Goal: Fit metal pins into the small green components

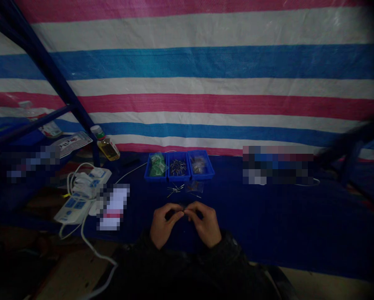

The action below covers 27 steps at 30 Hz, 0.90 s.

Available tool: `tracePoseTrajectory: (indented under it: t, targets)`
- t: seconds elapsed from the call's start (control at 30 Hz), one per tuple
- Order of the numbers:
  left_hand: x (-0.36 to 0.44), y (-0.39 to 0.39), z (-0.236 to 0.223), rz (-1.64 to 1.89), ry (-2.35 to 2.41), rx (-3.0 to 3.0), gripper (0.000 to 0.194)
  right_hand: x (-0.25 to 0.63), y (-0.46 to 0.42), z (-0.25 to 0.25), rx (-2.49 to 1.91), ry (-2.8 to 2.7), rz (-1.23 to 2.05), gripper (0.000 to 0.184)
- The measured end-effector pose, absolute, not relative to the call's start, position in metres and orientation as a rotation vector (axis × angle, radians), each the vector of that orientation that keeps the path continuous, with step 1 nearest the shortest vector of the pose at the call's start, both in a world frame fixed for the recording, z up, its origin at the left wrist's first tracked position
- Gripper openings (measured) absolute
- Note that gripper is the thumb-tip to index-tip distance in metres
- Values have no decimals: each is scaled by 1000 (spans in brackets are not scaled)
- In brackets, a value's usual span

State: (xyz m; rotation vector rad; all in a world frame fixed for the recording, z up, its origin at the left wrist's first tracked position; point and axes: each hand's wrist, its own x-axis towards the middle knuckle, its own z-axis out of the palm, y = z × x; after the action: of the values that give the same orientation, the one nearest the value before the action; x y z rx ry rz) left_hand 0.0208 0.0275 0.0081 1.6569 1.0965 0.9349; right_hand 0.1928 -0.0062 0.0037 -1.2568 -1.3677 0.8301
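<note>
Tiny dark part (183, 206), detail unclear, held at centre front of bench, nearer body than trays, pinched btwn fingertips of L hand (165, 226) & R hand (206, 225). Both hands curled, tips pressed together; exact contact hidden. Bkgd: pink/white/blue striped tarp (205, 62); blue metal rack frame (39, 71) at L. Blue sheet (283, 208) covers bench. L side: white power strip (71, 210), white cable (130, 173), capped bottle of yellow liquid (105, 146). Ahead of hands: 3 blue plastic trays (179, 166), side by side: green packets (157, 163) in L, metal pins (178, 167) in mid, small bag (199, 165) in R. Loose pins (174, 189) lie just below trays, beside clear bag (194, 186). Part judged v. light, prob. stiff, easily dropped; best taken by fingertips at its edges.
</note>
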Motion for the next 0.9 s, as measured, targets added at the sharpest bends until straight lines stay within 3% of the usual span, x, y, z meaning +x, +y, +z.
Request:
tracePoseTrajectory:
  t: [0.67, 0.83, 0.9]
  targets:
    - [21, 26, 16, 929, 1038, 1700, 17, 193, -7, 6, -1196, -1487, 716, 20]
    - [20, 27, 9, 930, 1050, 1692, 16, 191, -9, 0, -1181, -1444, 786, 4]
    - [20, 27, 6, 964, 1059, 1652, 15, 190, -9, -1, -1168, -1409, 816, 10]
